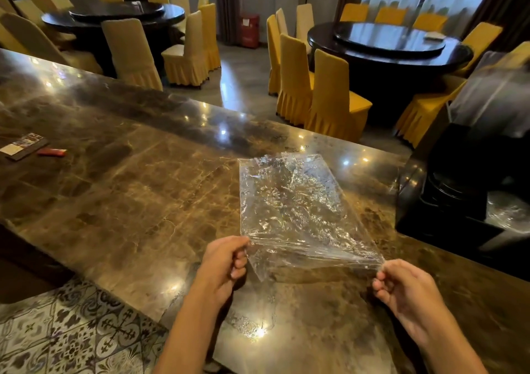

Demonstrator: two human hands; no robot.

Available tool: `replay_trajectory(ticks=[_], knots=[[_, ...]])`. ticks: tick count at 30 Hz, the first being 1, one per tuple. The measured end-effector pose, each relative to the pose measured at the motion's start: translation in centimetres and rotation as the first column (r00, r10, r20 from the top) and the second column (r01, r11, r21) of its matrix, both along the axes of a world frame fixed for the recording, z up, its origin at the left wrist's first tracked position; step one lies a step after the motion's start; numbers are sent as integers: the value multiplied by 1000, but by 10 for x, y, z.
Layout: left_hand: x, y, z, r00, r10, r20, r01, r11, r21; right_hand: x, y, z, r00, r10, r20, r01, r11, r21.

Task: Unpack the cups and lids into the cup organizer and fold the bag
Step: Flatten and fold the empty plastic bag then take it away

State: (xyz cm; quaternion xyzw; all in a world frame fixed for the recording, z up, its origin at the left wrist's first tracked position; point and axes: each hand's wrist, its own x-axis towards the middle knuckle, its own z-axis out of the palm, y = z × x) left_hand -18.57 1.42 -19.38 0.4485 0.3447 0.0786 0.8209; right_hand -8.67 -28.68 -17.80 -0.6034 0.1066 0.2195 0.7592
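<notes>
A clear, crinkled plastic bag (pixel 292 204) lies spread flat on the brown marble counter (pixel 129 190), its far edge resting on the stone and its near edge lifted. My left hand (pixel 226 262) pinches the near left corner. My right hand (pixel 407 290) pinches the near right corner, and the film is stretched taut between them. At the right edge stands the black cup organizer (pixel 459 190), with a stack of dark lids (pixel 447 184) in one slot and clear plastic (pixel 507 213) in a lower compartment. No cups are clearly visible.
A red lighter (pixel 53 152) and a small dark booklet (pixel 23 144) lie at the counter's far left. Beyond the counter are round dark tables with yellow-covered chairs (pixel 332 98). Patterned floor tiles (pixel 71 330) show below the counter's near edge.
</notes>
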Motion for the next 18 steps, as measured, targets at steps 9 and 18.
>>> replay_trajectory(ticks=[9,18], knots=[[-25,-34,-1,995,12,-98,0,993,117,-12,10,-14,997,7,-77,1,994,109],[-49,-34,-7,995,4,-96,4,996,85,-11,15,-10,991,10,-132,-2,998,58]])
